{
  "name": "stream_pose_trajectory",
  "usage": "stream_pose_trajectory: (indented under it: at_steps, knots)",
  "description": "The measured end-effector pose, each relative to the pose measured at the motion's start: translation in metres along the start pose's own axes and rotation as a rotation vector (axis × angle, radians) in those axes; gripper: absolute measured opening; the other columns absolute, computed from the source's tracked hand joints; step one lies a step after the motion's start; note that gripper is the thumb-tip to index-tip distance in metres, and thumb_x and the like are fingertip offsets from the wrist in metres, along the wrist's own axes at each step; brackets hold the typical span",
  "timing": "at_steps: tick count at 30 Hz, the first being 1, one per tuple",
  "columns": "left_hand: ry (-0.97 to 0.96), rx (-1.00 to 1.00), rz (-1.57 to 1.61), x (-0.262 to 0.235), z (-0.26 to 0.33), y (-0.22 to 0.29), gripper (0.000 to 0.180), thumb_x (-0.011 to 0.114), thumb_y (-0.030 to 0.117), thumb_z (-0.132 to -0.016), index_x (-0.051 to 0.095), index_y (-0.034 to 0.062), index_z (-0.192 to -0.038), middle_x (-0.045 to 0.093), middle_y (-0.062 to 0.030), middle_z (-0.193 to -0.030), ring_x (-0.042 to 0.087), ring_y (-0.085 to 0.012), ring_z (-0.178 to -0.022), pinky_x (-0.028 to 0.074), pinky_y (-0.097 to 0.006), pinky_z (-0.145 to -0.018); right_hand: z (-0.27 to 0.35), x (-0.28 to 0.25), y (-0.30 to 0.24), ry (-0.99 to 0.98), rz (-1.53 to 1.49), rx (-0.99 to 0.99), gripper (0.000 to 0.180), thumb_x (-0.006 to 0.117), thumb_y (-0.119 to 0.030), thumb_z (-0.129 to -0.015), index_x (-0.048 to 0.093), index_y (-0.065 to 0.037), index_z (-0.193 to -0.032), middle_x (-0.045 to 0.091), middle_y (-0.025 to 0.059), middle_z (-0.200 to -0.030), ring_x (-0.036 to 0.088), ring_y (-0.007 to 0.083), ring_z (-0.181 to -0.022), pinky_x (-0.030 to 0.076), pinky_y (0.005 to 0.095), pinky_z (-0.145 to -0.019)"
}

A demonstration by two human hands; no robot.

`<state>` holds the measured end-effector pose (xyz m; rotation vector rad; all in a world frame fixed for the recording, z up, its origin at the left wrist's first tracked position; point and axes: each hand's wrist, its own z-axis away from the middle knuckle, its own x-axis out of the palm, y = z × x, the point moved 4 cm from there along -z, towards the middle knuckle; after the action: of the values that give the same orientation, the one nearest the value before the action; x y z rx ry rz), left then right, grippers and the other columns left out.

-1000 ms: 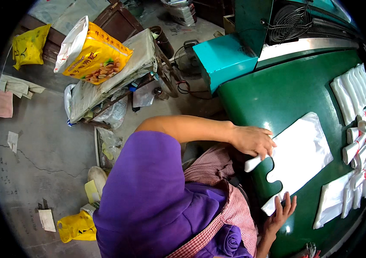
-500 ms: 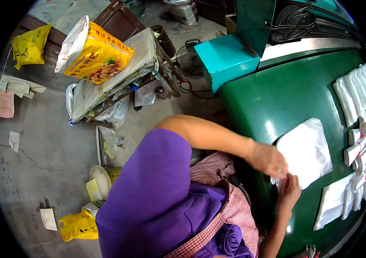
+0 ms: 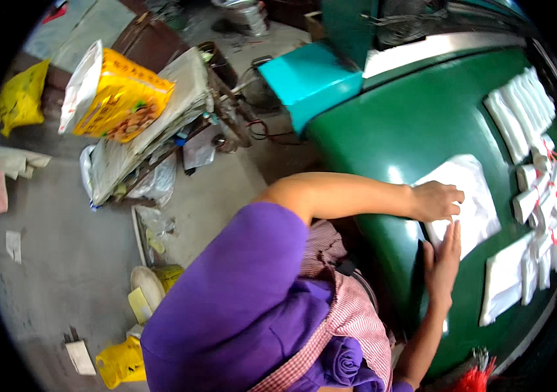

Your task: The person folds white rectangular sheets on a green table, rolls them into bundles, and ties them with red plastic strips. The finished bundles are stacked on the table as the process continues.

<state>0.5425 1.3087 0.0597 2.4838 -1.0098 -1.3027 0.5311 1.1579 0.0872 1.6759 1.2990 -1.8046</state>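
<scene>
Head cam: the white plastic (image 3: 482,212) is lying on the green table (image 3: 383,140), right side of the scene. Left hand (image 3: 437,201) is on top with bent fingers, honestly can't tell if it's pinching any. Right hand (image 3: 443,261) sits just nearer, not clenched, straight fingers on the plastic, thumb apart. Further right: rolls (image 3: 527,202) with red ties, flat stack (image 3: 506,277) near, folded row (image 3: 514,117) far

L head cam, fisheye, downward
</scene>
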Motion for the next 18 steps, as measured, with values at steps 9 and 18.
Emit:
stream_pose_trajectory:
  at_steps: [9, 18]
  knots:
    - [-0.325, 0.07, -0.243, -0.018, 0.008, 0.028, 0.011, 0.056, 0.013, -0.074, 0.059, 0.0028, -0.079, 0.057, -0.0106, -0.083, 0.059, -0.0266, -0.082, 0.05, -0.037, -0.073, 0.036, -0.013, -0.025, 0.265, -0.289, -0.134, 0.056, 0.065, -0.005, -0.082, 0.043, 0.001, -0.133, 0.04, 0.0211, -0.141, 0.038, 0.0391, -0.131, 0.035, 0.0444, -0.105]
    - [-0.639, 0.139, 0.343, -0.041, 0.032, 0.029, 0.016, 0.061, 0.003, -0.077, 0.061, 0.0035, -0.093, 0.055, -0.0125, -0.126, 0.045, -0.036, -0.124, 0.038, -0.05, -0.099, 0.042, 0.005, 0.044, 0.274, -1.877, 0.652, 0.058, 0.056, -0.008, -0.086, 0.033, 0.002, -0.138, 0.053, 0.0166, -0.126, 0.056, 0.0261, -0.11, 0.046, 0.0379, -0.097]
